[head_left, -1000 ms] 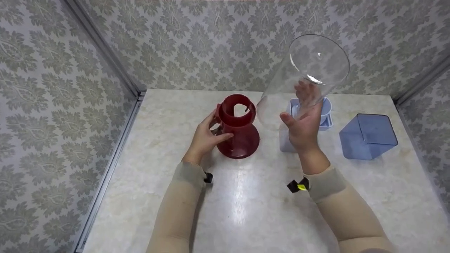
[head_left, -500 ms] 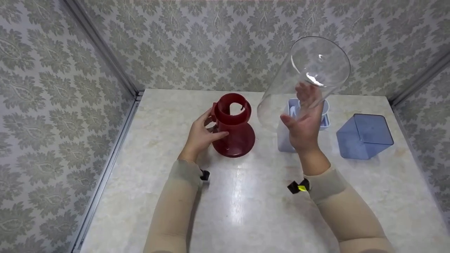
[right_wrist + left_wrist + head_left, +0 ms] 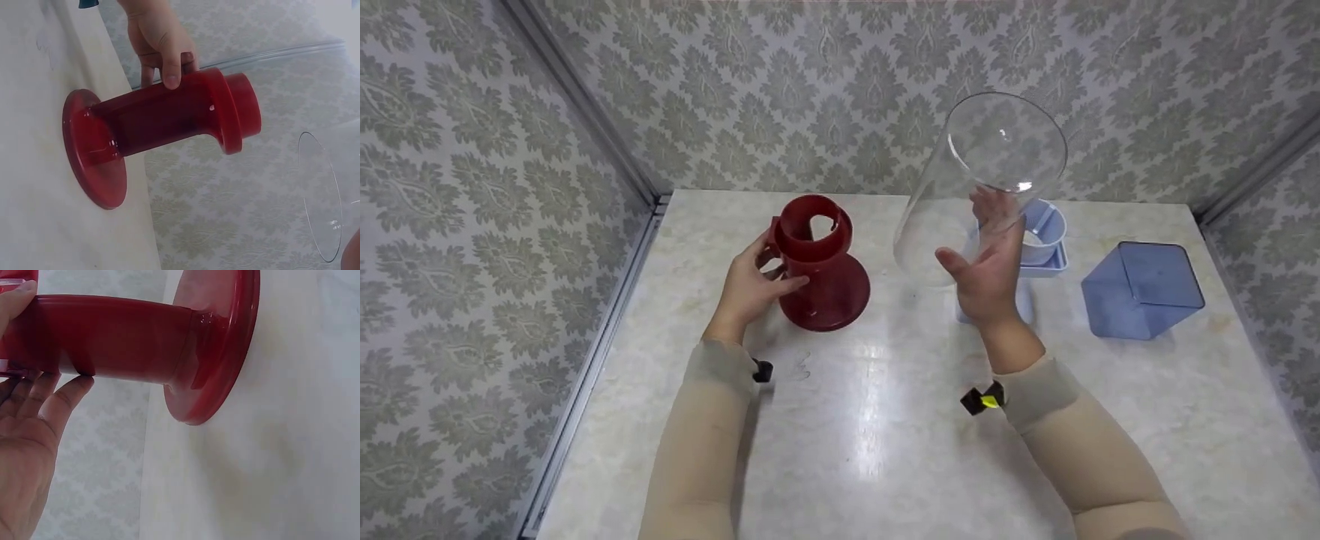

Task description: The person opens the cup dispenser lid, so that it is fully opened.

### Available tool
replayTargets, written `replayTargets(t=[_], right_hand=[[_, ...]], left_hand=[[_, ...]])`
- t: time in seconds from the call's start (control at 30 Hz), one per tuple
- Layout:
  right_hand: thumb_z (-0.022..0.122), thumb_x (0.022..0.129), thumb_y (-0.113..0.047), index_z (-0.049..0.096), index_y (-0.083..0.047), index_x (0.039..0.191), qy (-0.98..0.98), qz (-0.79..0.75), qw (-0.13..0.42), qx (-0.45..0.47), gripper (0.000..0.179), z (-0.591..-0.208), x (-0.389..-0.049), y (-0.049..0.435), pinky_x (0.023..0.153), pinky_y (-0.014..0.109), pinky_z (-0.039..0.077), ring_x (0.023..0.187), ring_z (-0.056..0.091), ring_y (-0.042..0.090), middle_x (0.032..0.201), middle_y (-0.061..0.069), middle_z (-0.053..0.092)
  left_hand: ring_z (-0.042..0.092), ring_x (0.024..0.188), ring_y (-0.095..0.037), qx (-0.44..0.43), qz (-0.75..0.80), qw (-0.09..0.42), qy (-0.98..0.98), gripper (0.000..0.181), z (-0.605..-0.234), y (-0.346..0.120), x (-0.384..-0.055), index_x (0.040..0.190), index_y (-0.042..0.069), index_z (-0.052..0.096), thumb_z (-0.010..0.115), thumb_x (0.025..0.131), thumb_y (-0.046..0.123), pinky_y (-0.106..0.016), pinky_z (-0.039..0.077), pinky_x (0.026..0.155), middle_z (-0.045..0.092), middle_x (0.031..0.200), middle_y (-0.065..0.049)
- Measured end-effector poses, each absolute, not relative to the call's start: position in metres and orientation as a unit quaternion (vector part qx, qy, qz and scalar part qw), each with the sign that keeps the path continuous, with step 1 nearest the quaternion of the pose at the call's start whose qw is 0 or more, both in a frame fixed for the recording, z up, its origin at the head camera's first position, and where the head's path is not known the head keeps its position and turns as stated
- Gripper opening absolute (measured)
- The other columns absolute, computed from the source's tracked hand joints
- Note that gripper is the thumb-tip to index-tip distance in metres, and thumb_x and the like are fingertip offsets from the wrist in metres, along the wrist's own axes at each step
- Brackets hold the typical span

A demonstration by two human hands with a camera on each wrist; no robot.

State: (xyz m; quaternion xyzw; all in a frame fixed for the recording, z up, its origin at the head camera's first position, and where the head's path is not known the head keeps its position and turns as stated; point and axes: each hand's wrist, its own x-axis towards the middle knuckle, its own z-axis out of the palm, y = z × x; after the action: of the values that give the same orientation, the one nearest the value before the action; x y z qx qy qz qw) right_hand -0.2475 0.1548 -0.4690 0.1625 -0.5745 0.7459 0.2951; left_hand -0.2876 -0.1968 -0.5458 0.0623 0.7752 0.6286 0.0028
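In the head view my left hand [image 3: 750,281] grips the column of a red plastic stand [image 3: 829,296], thumb on the near side and fingers behind. The stand is upright, with a wide round base at the tabletop and an open collar at its top; the left wrist view shows its smooth column [image 3: 112,337] close up. To the right my right hand [image 3: 990,274] holds a large clear cylinder [image 3: 930,217] in the air, tilted, fingers along its far side and thumb nearer me. The cylinder's lower rim [image 3: 320,197] shows apart from the stand in the right wrist view.
A translucent blue square container [image 3: 1140,292] stands at the right. Behind my right hand are a light blue tray [image 3: 1057,262] with a round cup [image 3: 1042,244] and a pale container [image 3: 1024,300], partly hidden. Patterned walls close off the back and sides.
My left hand has moved left with the red stand, still upright. My right hand has shifted slightly left and the cylinder's upper rim sits lower, uncovering more of the blue tray and cup.
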Motion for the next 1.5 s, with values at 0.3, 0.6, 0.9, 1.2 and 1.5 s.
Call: replayTargets(t=[0.3,0.6,0.9,1.2,1.5], right_hand=[[0.105,0.072,-0.064,0.021,0.016,0.168,-0.62,0.722,0.261,0.162,0.151,-0.491,-0.248,0.145,0.139,0.038,0.033,0.153,0.05,0.018,0.161,0.017,0.05],[0.106,0.076,-0.05,0.03,0.014,0.166,-0.635,0.71,0.25,0.171,0.135,-0.517,-0.258,0.135,0.14,0.041,0.035,0.154,0.051,0.028,0.163,0.032,0.048],[0.104,0.073,-0.012,0.035,0.003,0.159,-0.684,0.678,0.238,0.126,0.111,-0.549,-0.273,0.127,0.136,0.039,0.035,0.154,0.048,0.036,0.163,0.022,0.049],[0.101,0.076,-0.005,0.031,0.006,0.158,-0.71,0.667,0.207,0.092,0.109,-0.576,-0.285,0.122,0.139,0.052,0.031,0.156,0.044,0.046,0.159,0.032,0.046],[0.1,0.076,0.001,0.026,0.007,0.157,-0.711,0.679,0.17,0.063,0.11,-0.6,-0.292,0.127,0.142,0.054,0.026,0.164,0.037,0.049,0.157,0.033,0.042]], left_hand=[[0.057,0.156,-0.028,0.041,0.627,0.016,0.778,0.107,-0.547,-0.217,-0.281,0.176,0.028,0.042,0.1,0.087,0.014,-0.046,0.055,0.126,0.059,0.166,-0.002],[0.044,0.168,-0.027,0.043,0.628,0.041,0.776,0.112,-0.546,-0.218,-0.281,0.179,0.036,0.034,0.1,0.089,0.02,-0.048,0.055,0.126,0.047,0.179,0.006],[0.044,0.169,-0.027,0.059,0.614,0.026,0.787,0.111,-0.549,-0.217,-0.281,0.179,0.039,0.031,0.097,0.092,0.016,-0.05,0.053,0.128,0.046,0.181,0.006],[0.045,0.169,-0.026,0.065,0.607,0.018,0.792,0.112,-0.551,-0.214,-0.284,0.179,0.038,0.03,0.096,0.092,0.011,-0.05,0.054,0.127,0.047,0.18,0.005],[0.047,0.167,-0.022,0.068,0.615,0.022,0.785,0.109,-0.555,-0.213,-0.291,0.178,0.038,0.035,0.097,0.092,0.013,-0.044,0.053,0.128,0.051,0.178,0.005]])
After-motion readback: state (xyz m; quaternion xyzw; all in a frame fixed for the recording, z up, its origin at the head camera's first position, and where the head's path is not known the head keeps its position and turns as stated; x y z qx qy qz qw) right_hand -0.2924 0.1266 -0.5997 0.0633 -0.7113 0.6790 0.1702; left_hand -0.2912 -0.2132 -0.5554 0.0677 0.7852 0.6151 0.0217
